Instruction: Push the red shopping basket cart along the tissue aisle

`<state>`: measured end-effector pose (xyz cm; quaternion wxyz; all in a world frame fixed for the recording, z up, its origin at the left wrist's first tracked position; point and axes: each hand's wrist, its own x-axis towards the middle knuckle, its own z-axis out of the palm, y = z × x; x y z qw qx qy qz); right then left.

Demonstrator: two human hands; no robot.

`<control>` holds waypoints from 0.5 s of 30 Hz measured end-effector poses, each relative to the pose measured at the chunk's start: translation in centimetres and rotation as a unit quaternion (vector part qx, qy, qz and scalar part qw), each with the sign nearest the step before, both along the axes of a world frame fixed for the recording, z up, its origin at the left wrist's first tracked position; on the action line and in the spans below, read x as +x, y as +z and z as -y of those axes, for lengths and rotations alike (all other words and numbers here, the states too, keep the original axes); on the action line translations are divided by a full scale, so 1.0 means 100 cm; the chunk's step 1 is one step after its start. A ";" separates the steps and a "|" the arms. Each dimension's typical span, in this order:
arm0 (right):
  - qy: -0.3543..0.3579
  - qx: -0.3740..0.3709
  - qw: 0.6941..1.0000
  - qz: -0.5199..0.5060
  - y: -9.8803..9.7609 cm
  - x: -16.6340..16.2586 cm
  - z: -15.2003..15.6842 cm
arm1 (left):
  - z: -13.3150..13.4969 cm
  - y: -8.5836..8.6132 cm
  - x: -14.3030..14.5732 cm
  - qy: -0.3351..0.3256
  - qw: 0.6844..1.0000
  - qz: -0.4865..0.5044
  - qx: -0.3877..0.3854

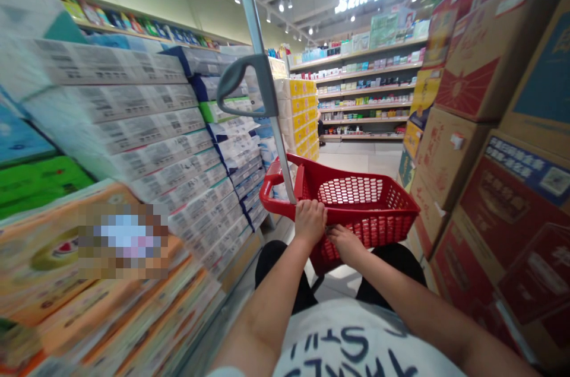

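In front of my knees stands a red shopping basket (378, 219) with perforated sides. A silver pole (280, 145) rises from its left end to a grey loop handle (269, 89). My left hand (310, 222) is closed over the basket's near rim, beside the foot of the pole. Lower and just to the right, my right hand (346, 243) is against the near side wall with its fingers bent together. A small dark spot shows at those fingertips; what they pinch, if anything, I cannot make out.
Stacked tissue packs (155, 133) line the left, with orange packs (89, 264) nearer. Cardboard cartons (467, 169) are piled close on the right. Yellow packs (303, 116) and stocked shelves (365, 89) stand ahead, beyond a stretch of pale floor (378, 154).
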<state>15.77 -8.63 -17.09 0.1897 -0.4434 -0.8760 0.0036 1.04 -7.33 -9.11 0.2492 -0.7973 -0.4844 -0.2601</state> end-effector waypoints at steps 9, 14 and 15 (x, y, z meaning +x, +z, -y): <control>0.003 -0.020 1.000 0.023 0.001 -0.002 0.000 | 0.000 0.000 0.000 -0.002 1.000 -0.002 0.005; 0.008 -0.037 0.999 0.031 -0.002 -0.004 -0.002 | 0.000 0.000 0.000 0.000 1.000 0.003 0.005; 0.010 -0.040 0.999 0.033 -0.003 -0.005 -0.002 | 0.000 -0.001 0.000 0.000 1.000 0.005 0.005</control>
